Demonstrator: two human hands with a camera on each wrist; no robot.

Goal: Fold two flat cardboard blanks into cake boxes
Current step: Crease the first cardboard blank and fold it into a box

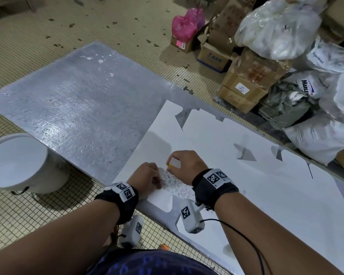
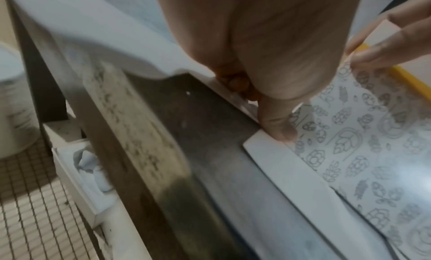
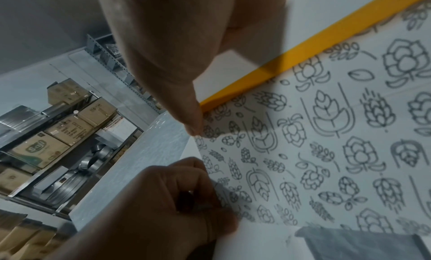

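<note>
Head view: my left hand (image 1: 149, 176) pinches the near flap (image 1: 175, 185) of the cardboard blank (image 1: 236, 155) (its printed side up), my right hand (image 1: 184, 162) grips its folded edge; the blank lies flat on the steel table (image 1: 77, 100) beyond.

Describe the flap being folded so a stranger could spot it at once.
On the grey metal table lies a big white cardboard blank. At its near corner, the left hand and right hand pinch one raised flap. Only it shows a printed doodle pattern and a yellow edge.
</note>
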